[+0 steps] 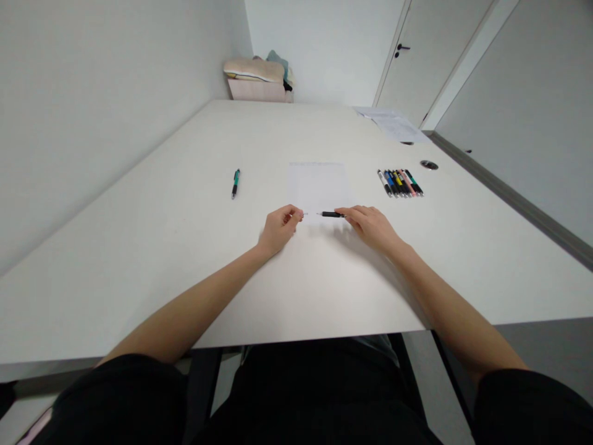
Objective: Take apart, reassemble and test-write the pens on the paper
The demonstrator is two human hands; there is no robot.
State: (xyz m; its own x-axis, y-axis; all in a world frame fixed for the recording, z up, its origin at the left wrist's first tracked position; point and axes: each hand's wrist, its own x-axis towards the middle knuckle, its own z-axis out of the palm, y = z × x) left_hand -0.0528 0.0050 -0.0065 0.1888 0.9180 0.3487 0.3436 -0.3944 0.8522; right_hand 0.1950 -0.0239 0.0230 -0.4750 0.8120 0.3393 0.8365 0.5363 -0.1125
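Note:
My right hand [370,225] pinches a black pen [332,214] by its right end, holding it level just above the near edge of a white sheet of paper [319,185]. My left hand [279,227] is closed in a pinch on a small light-coloured piece [303,214], apparently the pen's cap or tip, a short gap left of the pen's point. Both hands rest over the white table [185,259].
A green-and-black pen [236,183] lies alone to the left. A row of several coloured pens [399,183] lies right of the sheet. Farther back right are loose papers [393,123] and a round cable hole [428,164]. Folded cloths [259,71] sit in the far corner.

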